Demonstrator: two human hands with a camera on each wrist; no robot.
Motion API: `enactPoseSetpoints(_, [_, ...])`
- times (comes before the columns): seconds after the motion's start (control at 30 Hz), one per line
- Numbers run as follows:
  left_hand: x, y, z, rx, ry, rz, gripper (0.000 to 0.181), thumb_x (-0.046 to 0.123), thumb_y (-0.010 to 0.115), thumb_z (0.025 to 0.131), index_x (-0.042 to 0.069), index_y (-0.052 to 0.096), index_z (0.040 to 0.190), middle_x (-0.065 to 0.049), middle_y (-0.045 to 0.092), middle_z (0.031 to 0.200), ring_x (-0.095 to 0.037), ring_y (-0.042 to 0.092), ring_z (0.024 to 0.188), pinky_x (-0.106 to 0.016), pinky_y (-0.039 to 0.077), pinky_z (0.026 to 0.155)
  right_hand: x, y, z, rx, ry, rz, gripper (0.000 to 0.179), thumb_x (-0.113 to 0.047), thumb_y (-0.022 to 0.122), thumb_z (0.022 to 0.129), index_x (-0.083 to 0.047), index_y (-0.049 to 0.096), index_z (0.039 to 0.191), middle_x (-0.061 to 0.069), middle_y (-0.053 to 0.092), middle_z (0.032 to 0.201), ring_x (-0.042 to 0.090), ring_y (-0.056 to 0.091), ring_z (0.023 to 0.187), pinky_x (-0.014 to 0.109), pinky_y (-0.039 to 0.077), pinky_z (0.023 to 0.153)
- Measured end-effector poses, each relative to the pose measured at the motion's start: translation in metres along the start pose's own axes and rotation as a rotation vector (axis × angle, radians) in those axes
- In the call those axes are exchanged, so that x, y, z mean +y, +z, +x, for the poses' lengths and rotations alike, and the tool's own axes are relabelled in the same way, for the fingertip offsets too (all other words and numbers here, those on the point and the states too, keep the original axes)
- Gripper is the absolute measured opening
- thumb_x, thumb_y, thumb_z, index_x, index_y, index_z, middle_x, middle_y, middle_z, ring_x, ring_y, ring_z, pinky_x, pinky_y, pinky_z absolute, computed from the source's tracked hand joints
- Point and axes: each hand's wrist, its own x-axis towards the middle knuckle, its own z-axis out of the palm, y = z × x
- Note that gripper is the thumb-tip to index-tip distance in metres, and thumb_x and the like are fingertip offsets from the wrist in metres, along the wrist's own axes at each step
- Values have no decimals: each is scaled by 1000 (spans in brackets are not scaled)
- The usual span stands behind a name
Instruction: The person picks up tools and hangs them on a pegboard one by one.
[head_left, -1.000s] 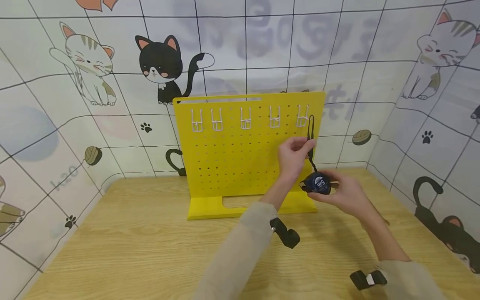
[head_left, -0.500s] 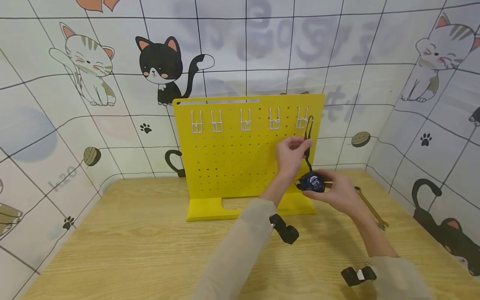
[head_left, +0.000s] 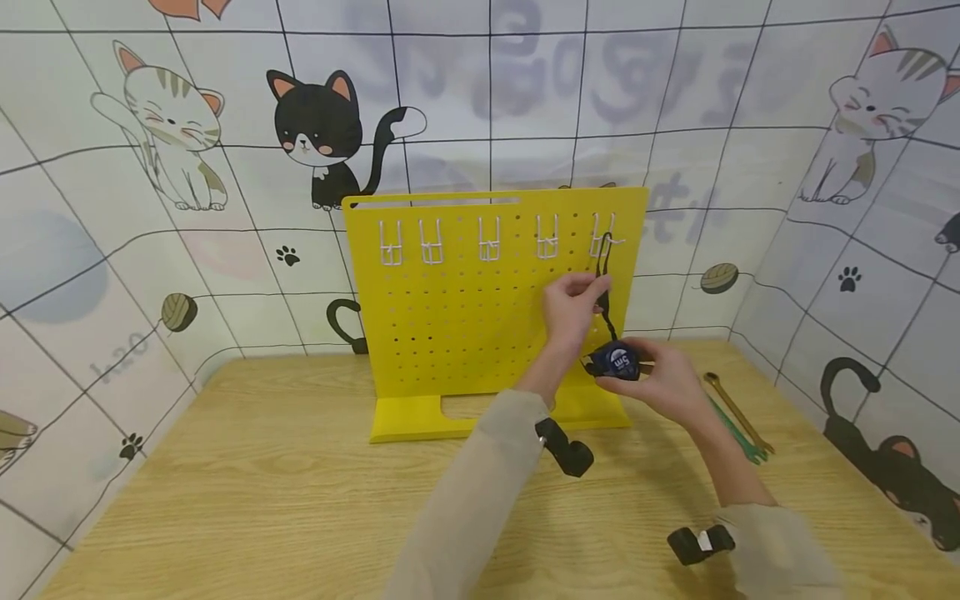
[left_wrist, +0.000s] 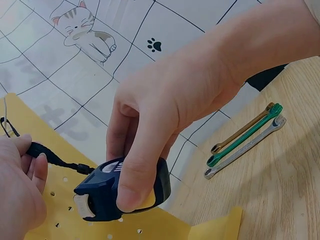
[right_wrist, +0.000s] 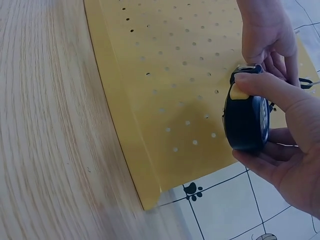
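Note:
My right hand (head_left: 669, 382) grips a dark blue tape measure (head_left: 619, 362) marked 5m, in front of the yellow pegboard (head_left: 480, 333) near its right side. In the right wrist view the thumb lies by the yellow button of the tape measure (right_wrist: 245, 120). My left hand (head_left: 567, 312) pinches the tape's black wrist strap (head_left: 604, 305) between thumb and fingers. The strap's loop points up and overlaps the rightmost white hook (head_left: 602, 229) in the head view. Whether the loop is around that hook's prong, I cannot tell.
Several more white hooks (head_left: 489, 239) line the pegboard's upper part. On the wooden table (head_left: 262, 483), right of my right forearm, lie a gold wrench (left_wrist: 242, 127), a green wrench (left_wrist: 245, 136) and a silver wrench (left_wrist: 245, 147). A cat-patterned wall covering (head_left: 465, 108) stands behind.
Both hands have moved slightly left with the tape measure and its strap. The loop has shifted from right of the rightmost hook to overlapping it. The wrenches have come into view beside my right forearm.

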Motion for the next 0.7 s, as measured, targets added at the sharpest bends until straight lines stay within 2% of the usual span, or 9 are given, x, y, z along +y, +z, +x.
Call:
enactPoseSetpoints(0.07, [-1,-1,1,4,-2,7,13,15,81,87,3,77,91,1,73,77,-13,62,58,-32,60,65,1,2,2,-3,2,13,78,-34,84,84,9,51,140,29,61,129,46,62,114,53,56,90])
enactPoseSetpoints(0.23, [-4,-2,4,10,4,3,14,13,81,87,0,76,91,2,71,75,-13,60,54,-54,58,77,5,8,7,3,-13,40,75,-30,84,84,10,51,139,28,61,129,45,62,114,53,55,91])
enactPoseSetpoints(0.3, [-5,-2,5,15,4,-3,15,12,81,87,-1,75,90,2,70,74,-13,59,54,-57,57,80,7,10,9,11,-10,41,75,-30,85,83,10,51,138,28,61,129,44,62,115,53,55,92])
enactPoseSetpoints(0.53, [-9,-4,9,38,-11,8,14,12,81,87,0,76,91,1,70,75,-12,60,56,-53,59,78,12,19,16,14,31,51,77,-30,85,83,8,50,140,28,59,133,46,60,118,54,53,95])
enactPoseSetpoints(0.7, [-11,-4,12,39,-8,49,14,15,83,86,3,78,91,2,72,76,-13,63,58,-42,61,73,15,26,20,19,32,80,76,-27,85,83,8,49,140,28,57,134,46,59,118,54,52,96])
